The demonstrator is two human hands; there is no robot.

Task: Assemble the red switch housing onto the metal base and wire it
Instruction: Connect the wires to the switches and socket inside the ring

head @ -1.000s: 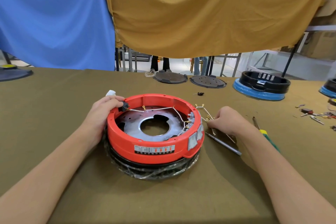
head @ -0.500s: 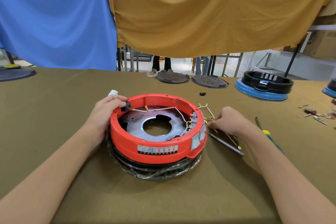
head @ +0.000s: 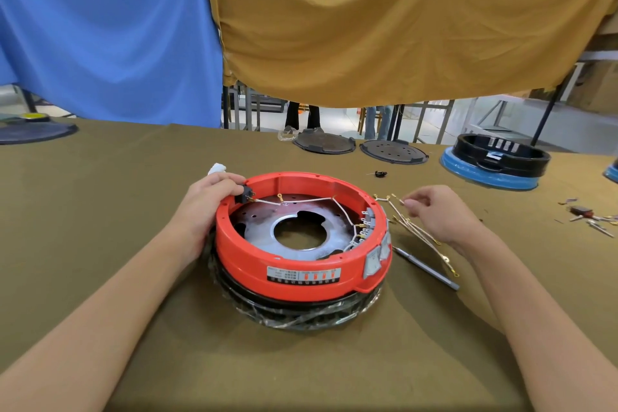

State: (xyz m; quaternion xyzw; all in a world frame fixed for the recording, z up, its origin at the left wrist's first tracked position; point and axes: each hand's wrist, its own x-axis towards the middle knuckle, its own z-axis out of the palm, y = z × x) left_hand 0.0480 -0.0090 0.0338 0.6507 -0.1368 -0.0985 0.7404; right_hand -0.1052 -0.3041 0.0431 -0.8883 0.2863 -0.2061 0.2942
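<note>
- The red switch housing sat at the near centre of the olive-covered tabletop, stacked on a black ring wrapped in clear film.
- The metal base, a round plate with a central hole, lay inside the housing; thin white wires crossed above it to a terminal block on the inner right wall.
- A labelled sticker faced the viewer on the housing's near wall.
- A slim grey tool lay on the tabletop just right of the housing, beside a loose bundle of wire leads with brass terminals.
- The left hand rested against the housing's outer left wall, its thumb and fingers pinching a small black switch at the rim. A white scrap lay just behind that hand.
- The right hand was held just above the tabletop to the right of the housing, its fingertips pinched together on the end of one lead from the bundle.
- Small loose parts lay scattered at the far right edge; a small black piece sat behind the housing.
- Farther back lay two dark round plates and a black housing on a blue ring.
- Blue and mustard cloths hung behind the tabletop.
</note>
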